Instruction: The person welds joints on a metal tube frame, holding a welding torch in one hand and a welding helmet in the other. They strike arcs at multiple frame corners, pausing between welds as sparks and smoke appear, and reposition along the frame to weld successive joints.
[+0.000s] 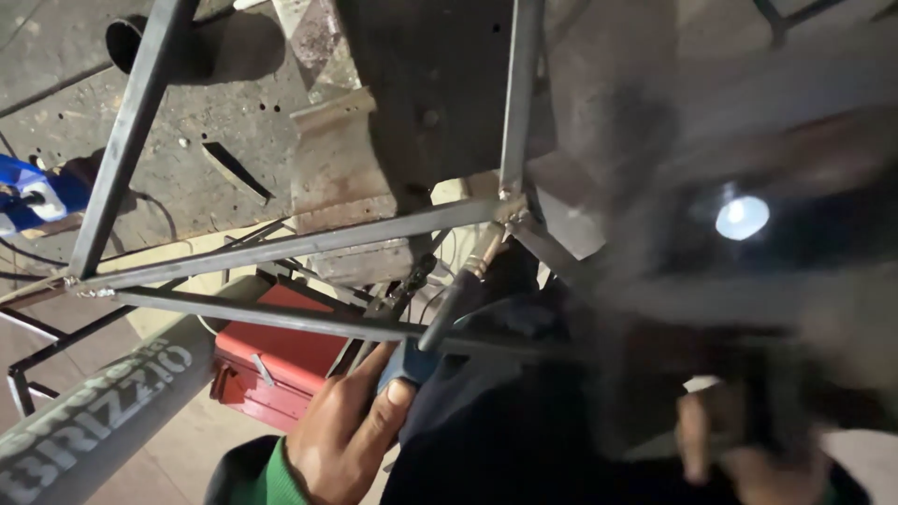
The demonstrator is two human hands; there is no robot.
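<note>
Left hand (351, 430): closed around welding torch (447, 313) handle, tip at steel frame (281, 248) joint.
Right hand (739, 449): blurred; grip unclear.

- a stained, speckled concrete floor (201, 140) is seen below
- a red metal toolbox (281, 360) is set on it
- a metal bar frame (281, 248) is stood on it

Left grip (346, 435): bare, no glove, green knit cuff under a dark jacket sleeve at the wrist. Right grip (739, 449): bare, heavily blurred, green sleeve edge just visible at the frame's bottom.
</note>
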